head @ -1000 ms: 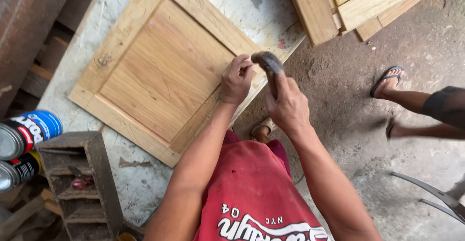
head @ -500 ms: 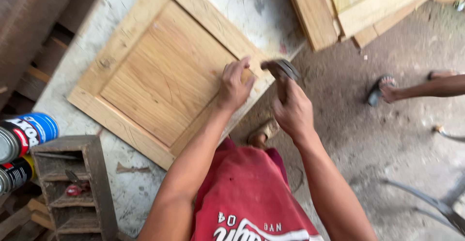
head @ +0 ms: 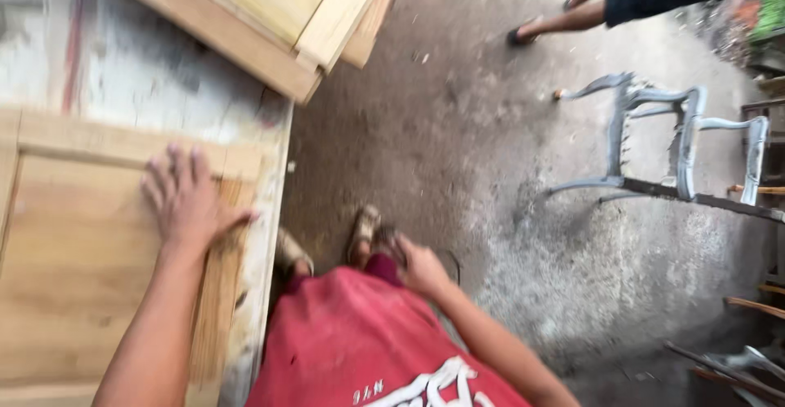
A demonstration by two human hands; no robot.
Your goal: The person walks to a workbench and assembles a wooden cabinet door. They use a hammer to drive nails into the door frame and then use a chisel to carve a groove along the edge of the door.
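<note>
My left hand [head: 184,198] lies flat, fingers spread, on the right rail of a light wooden framed panel [head: 74,260]. The panel rests on a worn whitish workbench [head: 155,80]. My right hand [head: 419,266] hangs low beside my red shirt, away from the bench and above the floor. Its fingers are curled around a dark tool [head: 386,237] that is mostly hidden and blurred. My sandalled feet [head: 364,231] show just beyond it.
More wooden panels [head: 278,22] are stacked at the bench's far edge and overhang it. A grey chair frame [head: 654,141] lies on the concrete floor at right. Another person's legs [head: 580,10] stand at top right. Bits of furniture [head: 736,358] sit at bottom right.
My right hand has dropped from the panel's corner down to my waist with the dark tool. My head has swung right, toward the floor. My left hand stays on the panel.
</note>
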